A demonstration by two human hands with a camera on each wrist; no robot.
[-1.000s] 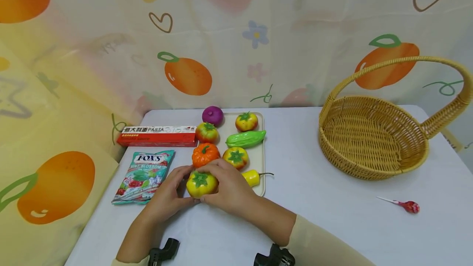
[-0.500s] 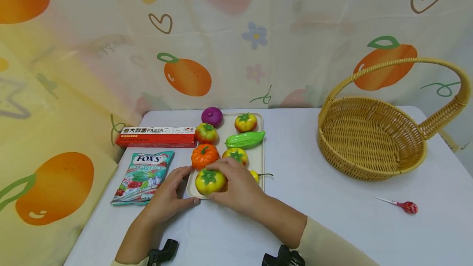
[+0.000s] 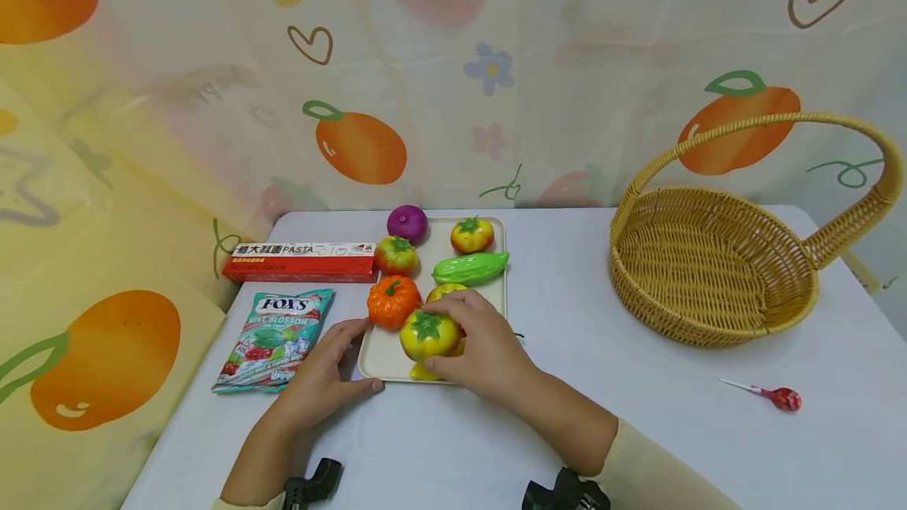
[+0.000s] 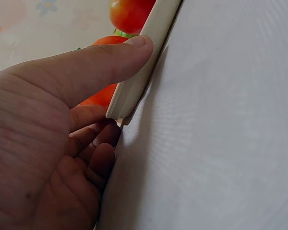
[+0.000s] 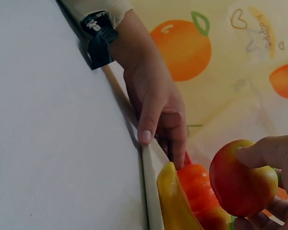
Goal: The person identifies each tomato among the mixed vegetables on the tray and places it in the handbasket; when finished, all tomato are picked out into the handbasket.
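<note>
In the head view, my right hand (image 3: 489,349) holds a yellow-green toy tomato (image 3: 427,335) above the cream tray (image 3: 386,362), pinched between thumb and fingers. The right wrist view shows the same tomato (image 5: 240,179) with a red underside, raised over the tray. My left hand (image 3: 329,368) grips the tray's near-left corner; the left wrist view shows its thumb on the rim (image 4: 144,72) and its fingers curled at the corner. Orange pumpkin (image 3: 393,302), yellow pepper (image 3: 423,372), green vegetable (image 3: 471,267), purple onion (image 3: 407,224) and more tomatoes (image 3: 472,235) lie on the tray, some partly hidden.
Left of the tray lie a red pasta box (image 3: 305,262) and a teal candy bag (image 3: 276,341). A wicker basket (image 3: 716,321) with a tall handle stands at the right. In front of it lies a red lollipop (image 3: 785,398).
My right hand has moved to the right with the tomato, away from the left hand and across the tray's near end. The left hand stays at the corner.
</note>
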